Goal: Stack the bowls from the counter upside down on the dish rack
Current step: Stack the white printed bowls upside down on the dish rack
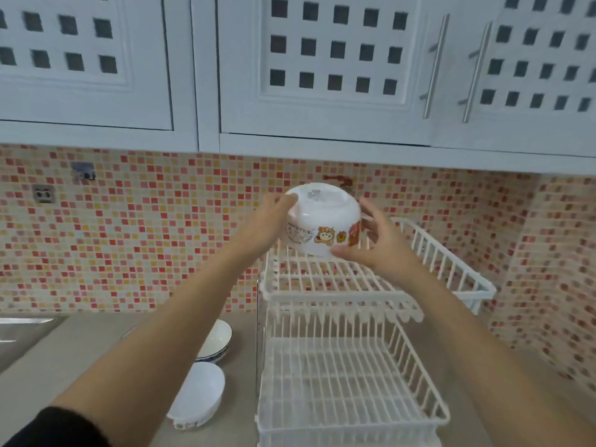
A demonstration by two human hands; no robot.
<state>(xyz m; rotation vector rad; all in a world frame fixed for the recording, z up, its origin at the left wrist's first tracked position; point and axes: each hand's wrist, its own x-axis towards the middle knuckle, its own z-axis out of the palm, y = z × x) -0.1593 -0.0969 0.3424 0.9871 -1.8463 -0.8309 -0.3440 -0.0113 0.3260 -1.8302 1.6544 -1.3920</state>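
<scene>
I hold a white bowl with cartoon prints upside down in the air, just above the top tier of the white wire dish rack. My left hand grips its left side and my right hand grips its right side and rim. On the counter left of the rack sit two more bowls: a white bowl with a blue rim, partly hidden by my left forearm, and a plain white bowl nearer to me, tilted on its side.
The rack has a lower tier with no dishes on it. White wall cabinets hang low above the rack. A sink edge shows at far left. A mosaic tile wall stands behind and to the right.
</scene>
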